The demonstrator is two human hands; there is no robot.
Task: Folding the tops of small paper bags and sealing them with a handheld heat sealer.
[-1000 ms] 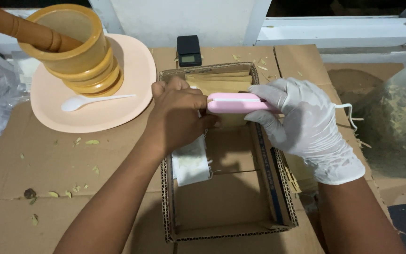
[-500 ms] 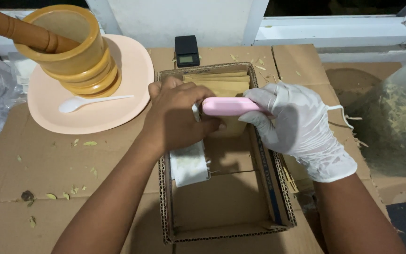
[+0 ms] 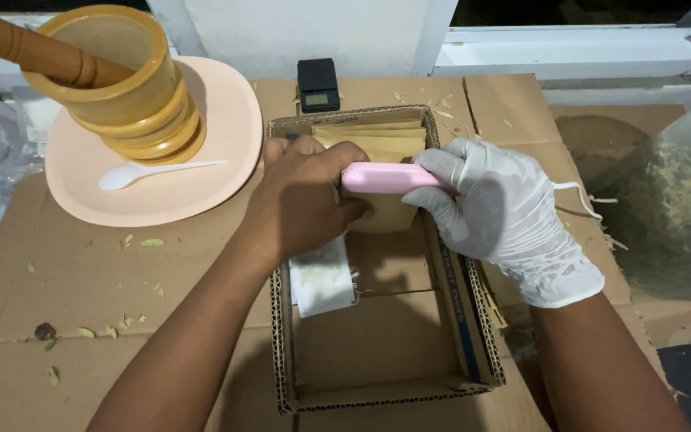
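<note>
Head view, looking down on a worktop (image 3: 81,272) covered with flattened cardboard. At centre, an open cardboard box (image 3: 473,320) holds a stack of brown paper envelopes (image 3: 377,140) at its 12 o'clock end.

Left hand (image 3: 301,200) — bare, fingers curled in a closed grip on a small white sachet (image 3: 321,280), which hangs below the hand along the box's 9 o'clock wall. Its filling shows pale through the material.

Right hand (image 3: 497,212) — in a white glove, its grip closed around one end of a pink handheld sealer (image 3: 385,178). The sealer lies level across the box, its free end touching the left hand; the top edge of the sachet appears to meet it there, though the fingers hide the contact.

At 10 o'clock from the box: a peach plate (image 3: 225,120) bearing a yellow wooden mortar (image 3: 121,88) with a pestle (image 3: 17,48) leaning in it, and a white plastic spoon (image 3: 145,172) beside the mortar. At 12 o'clock, just beyond the box, a small black digital scale (image 3: 318,84). At 3 o'clock, a clear bag of dried chopped herb (image 3: 673,208). Loose leaf flakes (image 3: 152,242) dot the cardboard at 9 o'clock.
</note>
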